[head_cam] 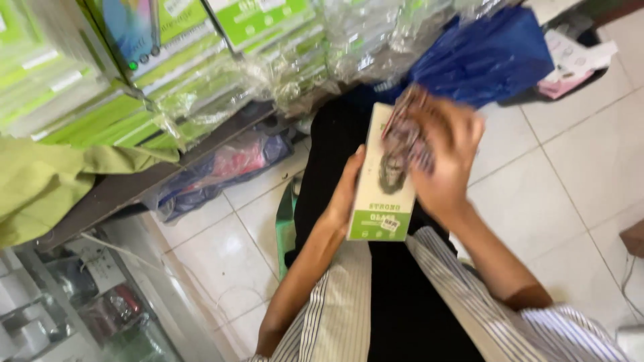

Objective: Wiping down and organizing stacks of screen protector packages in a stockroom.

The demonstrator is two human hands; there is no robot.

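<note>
Grip the slim white-and-green box [384, 191] firmly with your left hand [347, 191] while your right hand [439, 157], blurred, its grasp unclear, works the wrapper at its far end.

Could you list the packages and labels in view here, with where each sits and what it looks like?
Flat box: held over the lap between left hand and right hand; tall rectangle, cream with a green bottom band.
Stacked packages: on the counter, upper left; flat green-and-white boxes in clear plastic wrap.
Blue bag: on the floor, top right; crumpled plastic.
Small labels: white strips on the leftmost green boxes.
</note>
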